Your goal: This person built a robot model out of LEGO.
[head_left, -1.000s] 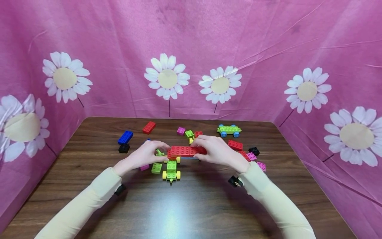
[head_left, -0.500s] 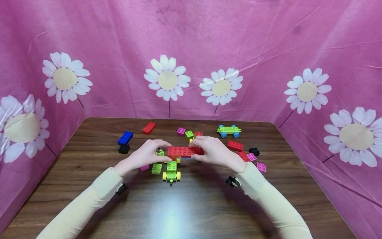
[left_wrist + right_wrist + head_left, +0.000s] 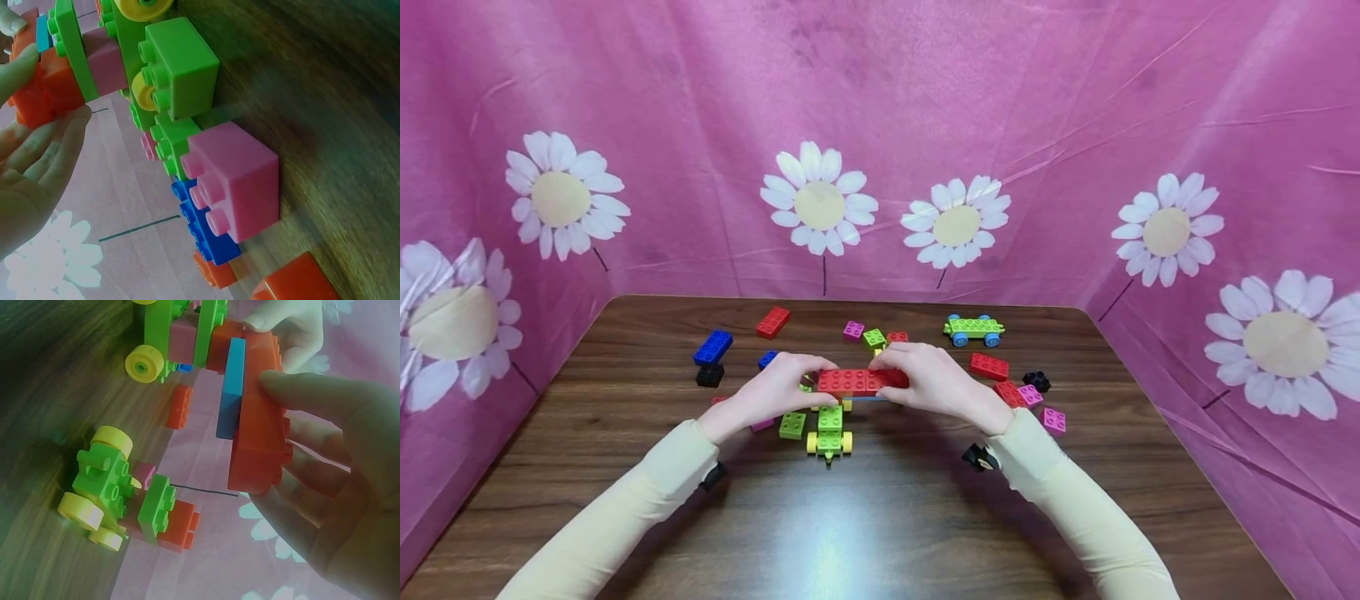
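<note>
My left hand (image 3: 782,387) and right hand (image 3: 928,379) grip a row of red toy building bricks (image 3: 848,382) from either end. In the right wrist view, a flat blue plate (image 3: 231,394) sits against the underside of the row. My right thumb and fingers hold the longer red brick (image 3: 253,456). In the left wrist view, my left fingers and thumb hold the red bricks (image 3: 56,90) at the left end. A green plate and a pink brick (image 3: 106,59) join these to a green wheeled base (image 3: 830,442) with yellow wheels, which stands on the table.
Another yellow-wheeled vehicle (image 3: 100,481) with stacked bricks stands behind my right hand. A green base with blue wheels (image 3: 973,327) is at the back right. Loose blue (image 3: 712,347), black (image 3: 710,375), red (image 3: 989,366) and pink (image 3: 1054,421) bricks lie on the wooden table (image 3: 895,533).
My right hand and the top red bricks have shifted slightly left, over the red brick at the left end. My left hand keeps its place there. The wheeled base has hardly moved.
</note>
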The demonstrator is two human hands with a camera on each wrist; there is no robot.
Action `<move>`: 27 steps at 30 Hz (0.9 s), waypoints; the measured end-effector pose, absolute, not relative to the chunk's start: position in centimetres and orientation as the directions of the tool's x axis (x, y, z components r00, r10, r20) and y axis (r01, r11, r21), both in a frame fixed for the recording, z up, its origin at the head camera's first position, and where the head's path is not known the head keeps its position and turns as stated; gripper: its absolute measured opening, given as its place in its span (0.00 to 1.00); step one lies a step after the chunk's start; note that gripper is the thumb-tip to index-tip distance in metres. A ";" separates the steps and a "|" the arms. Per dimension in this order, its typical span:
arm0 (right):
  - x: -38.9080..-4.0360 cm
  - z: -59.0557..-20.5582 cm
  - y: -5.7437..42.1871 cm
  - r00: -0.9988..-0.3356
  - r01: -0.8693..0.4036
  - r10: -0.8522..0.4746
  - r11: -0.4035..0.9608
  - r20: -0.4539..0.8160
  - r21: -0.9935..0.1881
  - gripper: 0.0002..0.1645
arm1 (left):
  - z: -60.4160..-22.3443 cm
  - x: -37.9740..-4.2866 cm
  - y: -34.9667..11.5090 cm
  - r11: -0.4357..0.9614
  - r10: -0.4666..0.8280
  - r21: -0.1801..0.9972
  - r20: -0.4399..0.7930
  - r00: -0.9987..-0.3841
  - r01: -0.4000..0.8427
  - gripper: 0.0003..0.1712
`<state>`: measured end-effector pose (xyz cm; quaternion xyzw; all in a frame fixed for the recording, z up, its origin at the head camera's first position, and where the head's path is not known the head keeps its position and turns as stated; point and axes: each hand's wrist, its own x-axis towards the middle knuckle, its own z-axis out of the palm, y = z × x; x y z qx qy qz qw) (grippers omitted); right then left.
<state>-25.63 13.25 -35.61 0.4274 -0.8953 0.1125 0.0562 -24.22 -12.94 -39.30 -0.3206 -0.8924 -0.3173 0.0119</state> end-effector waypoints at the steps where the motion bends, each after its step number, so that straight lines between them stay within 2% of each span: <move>1: -25.7 -35.7 13.3 -0.628 -0.779 -0.752 0.607 0.200 -0.158 0.20 | -39.3 -24.2 -12.9 0.593 0.563 0.562 0.221 -0.796 0.576 0.21; 10: -25.6 -35.9 13.5 -0.629 -0.777 -0.748 0.603 0.212 -0.181 0.20 | -39.3 -24.1 -12.8 0.585 0.554 0.589 0.213 -0.805 0.558 0.18; 20: -25.2 -36.1 14.1 -0.613 -0.790 -0.753 0.588 0.238 -0.174 0.20 | -39.6 -23.4 -12.6 0.590 0.532 0.590 0.229 -0.815 0.552 0.20; 27: -25.5 -35.5 15.4 -0.618 -0.786 -0.733 0.571 0.283 -0.237 0.19 | -39.4 -22.6 -12.1 0.606 0.513 0.596 0.214 -0.831 0.527 0.22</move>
